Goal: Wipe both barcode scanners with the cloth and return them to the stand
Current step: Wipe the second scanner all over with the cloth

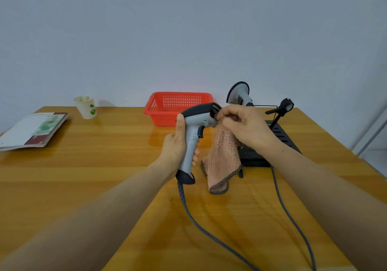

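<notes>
My left hand (175, 145) grips the handle of a grey and black barcode scanner (195, 132), held upright above the table with its head pointing right. My right hand (244, 127) pinches a pink waffle cloth (223, 162) against the scanner's front window; the rest of the cloth hangs down. A second grey scanner (239, 95) sits on the black stand (280, 134) behind my right hand. An empty black holder arm (281, 108) rises from the stand at the right.
A red plastic basket (178, 107) stands at the back centre of the wooden table (94, 166). A paper cup (85, 107) and a booklet (33, 130) lie at the left. Two grey cables (289, 214) trail toward the table's front edge.
</notes>
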Tool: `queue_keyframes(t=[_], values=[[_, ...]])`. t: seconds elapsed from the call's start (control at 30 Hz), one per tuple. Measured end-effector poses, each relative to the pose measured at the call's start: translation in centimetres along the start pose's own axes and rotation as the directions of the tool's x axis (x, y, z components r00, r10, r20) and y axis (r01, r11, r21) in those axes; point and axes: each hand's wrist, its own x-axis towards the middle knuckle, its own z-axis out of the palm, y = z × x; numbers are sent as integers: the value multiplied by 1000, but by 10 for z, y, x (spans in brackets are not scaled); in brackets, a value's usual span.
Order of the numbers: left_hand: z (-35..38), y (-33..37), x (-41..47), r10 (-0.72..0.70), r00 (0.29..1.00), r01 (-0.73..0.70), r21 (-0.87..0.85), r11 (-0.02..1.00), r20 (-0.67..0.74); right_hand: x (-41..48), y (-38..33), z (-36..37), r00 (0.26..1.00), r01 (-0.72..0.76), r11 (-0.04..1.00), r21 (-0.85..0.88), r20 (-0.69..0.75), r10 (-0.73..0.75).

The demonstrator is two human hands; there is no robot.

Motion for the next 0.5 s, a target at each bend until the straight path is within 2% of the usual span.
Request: queue_keyframes(t=[0.17, 0.3, 0.37, 0.43, 0.47, 0.5], values=[[0, -3, 1, 17, 999, -16, 11, 1000, -31, -3, -10, 3, 999, -51, 976, 211, 23, 47], [0, -3, 2, 52, 996, -50, 26, 998, -72, -5, -15, 5, 977, -214, 894, 394, 80, 198], [0, -1, 2, 64, 994, -62, 25, 998, -84, -5, -18, 4, 941, -337, 790, 512, 159, 299], [0, -1, 2, 61, 995, -60, 17, 998, -84, -4, -20, 2, 893, -441, 618, 651, 252, 373], [0, -1, 3, 53, 995, -52, 11, 999, -80, -3, -20, 0, 876, -465, 541, 701, 275, 396], [0, -1, 2, 40, 997, -40, 6, 999, -73, -3, -20, -1, 868, -469, 506, 724, 270, 418]])
